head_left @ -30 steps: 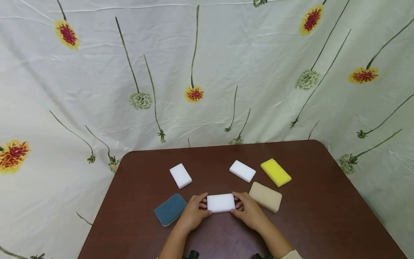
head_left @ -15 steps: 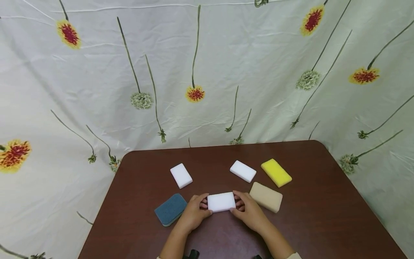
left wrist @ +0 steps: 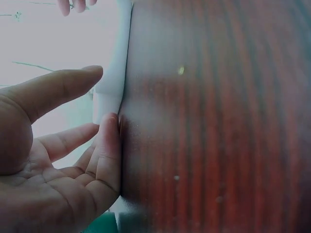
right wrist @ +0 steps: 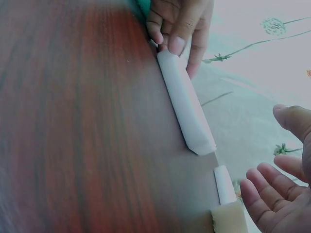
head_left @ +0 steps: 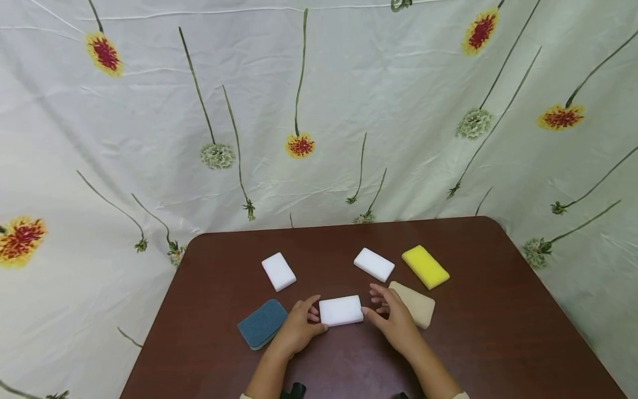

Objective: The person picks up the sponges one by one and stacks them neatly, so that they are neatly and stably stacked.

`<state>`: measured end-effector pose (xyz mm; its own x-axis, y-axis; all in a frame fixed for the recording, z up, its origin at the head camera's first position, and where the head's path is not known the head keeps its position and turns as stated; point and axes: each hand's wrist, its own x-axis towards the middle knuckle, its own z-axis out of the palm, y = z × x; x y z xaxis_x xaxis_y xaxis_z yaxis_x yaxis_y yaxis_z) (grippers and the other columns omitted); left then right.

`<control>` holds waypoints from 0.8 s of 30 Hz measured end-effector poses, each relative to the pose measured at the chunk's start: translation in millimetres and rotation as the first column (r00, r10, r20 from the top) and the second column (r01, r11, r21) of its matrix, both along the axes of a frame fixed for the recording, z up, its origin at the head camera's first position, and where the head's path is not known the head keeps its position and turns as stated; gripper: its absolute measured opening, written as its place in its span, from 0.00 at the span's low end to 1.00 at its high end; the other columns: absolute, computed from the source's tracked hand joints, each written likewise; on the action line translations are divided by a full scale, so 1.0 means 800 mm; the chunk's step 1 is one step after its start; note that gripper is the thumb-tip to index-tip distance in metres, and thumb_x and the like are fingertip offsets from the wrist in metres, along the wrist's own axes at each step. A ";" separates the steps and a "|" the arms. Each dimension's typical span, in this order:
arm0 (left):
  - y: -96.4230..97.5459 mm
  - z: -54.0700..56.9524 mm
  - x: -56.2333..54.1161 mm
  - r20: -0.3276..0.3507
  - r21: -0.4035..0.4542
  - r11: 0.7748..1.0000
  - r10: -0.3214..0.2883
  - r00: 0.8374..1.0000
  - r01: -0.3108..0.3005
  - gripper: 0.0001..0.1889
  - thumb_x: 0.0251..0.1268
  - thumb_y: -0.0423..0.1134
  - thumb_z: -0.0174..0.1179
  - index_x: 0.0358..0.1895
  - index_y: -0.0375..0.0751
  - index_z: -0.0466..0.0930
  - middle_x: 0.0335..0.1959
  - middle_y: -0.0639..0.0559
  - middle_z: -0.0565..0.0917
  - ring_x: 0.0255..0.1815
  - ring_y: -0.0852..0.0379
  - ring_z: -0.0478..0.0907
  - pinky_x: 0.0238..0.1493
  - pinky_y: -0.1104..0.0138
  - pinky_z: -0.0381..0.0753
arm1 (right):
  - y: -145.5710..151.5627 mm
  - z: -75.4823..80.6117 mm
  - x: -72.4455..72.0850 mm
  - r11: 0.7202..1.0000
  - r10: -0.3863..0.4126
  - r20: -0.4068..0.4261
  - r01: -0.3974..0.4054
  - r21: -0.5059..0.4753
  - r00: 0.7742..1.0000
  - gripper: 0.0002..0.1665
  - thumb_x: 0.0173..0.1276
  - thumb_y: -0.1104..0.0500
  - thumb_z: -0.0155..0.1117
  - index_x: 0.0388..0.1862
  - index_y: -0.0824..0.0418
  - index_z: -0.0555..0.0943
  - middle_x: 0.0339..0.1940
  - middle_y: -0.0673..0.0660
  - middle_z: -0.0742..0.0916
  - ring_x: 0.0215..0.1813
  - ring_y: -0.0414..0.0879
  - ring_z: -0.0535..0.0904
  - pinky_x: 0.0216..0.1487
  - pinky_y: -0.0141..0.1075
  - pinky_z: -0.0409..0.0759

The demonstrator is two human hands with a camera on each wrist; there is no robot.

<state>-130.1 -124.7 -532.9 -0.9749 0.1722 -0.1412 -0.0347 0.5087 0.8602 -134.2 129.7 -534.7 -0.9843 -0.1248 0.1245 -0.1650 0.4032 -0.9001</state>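
Note:
In the head view a white sponge lies flat in front of the person, long side facing them. My left hand holds its left end, thumb at the near corner and fingertips by the far one; the right wrist view shows that thumb against the end of the sponge. Just off the right end is my right hand, its fingers spread and relaxed with nothing in them. In the right wrist view a gap separates the right hand from the sponge. A beige sponge is partly hidden behind the right fingers.
Left of the left wrist sits a blue sponge. Two more white sponges lie farther back, one on the left and one on the right, with a yellow sponge beside the latter. A flowered cloth hangs behind the brown table.
My right hand has let go of the white sponge's right end and drawn away to the right, its fingers spreading. The left hand stays at the left end.

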 end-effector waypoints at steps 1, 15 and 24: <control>0.000 0.000 0.000 0.000 0.003 1.000 0.001 1.000 -0.001 0.39 0.54 0.31 0.74 0.71 0.34 0.69 0.45 0.44 0.75 0.46 0.53 0.78 0.39 0.72 0.75 | 0.002 0.001 0.000 1.000 -0.010 -0.003 0.009 -0.002 1.000 0.36 0.65 0.55 0.74 0.70 0.61 0.73 0.62 0.59 0.81 0.60 0.50 0.79 0.56 0.39 0.82; -0.001 -0.002 -0.001 -0.006 0.014 1.000 0.010 1.000 -0.010 0.34 0.53 0.29 0.73 0.67 0.33 0.73 0.44 0.43 0.75 0.44 0.54 0.78 0.37 0.73 0.76 | 0.038 0.007 0.000 0.989 -0.136 -0.011 0.136 0.059 0.991 0.37 0.65 0.52 0.74 0.70 0.60 0.74 0.61 0.57 0.81 0.63 0.51 0.77 0.64 0.46 0.77; 0.000 -0.003 0.002 -0.002 0.005 1.000 0.017 1.000 -0.017 0.34 0.54 0.30 0.73 0.67 0.34 0.74 0.45 0.44 0.76 0.45 0.54 0.78 0.38 0.72 0.75 | 0.058 0.008 0.006 0.973 -0.194 -0.016 0.194 0.124 0.981 0.38 0.65 0.49 0.74 0.70 0.59 0.73 0.62 0.60 0.80 0.67 0.60 0.74 0.68 0.58 0.70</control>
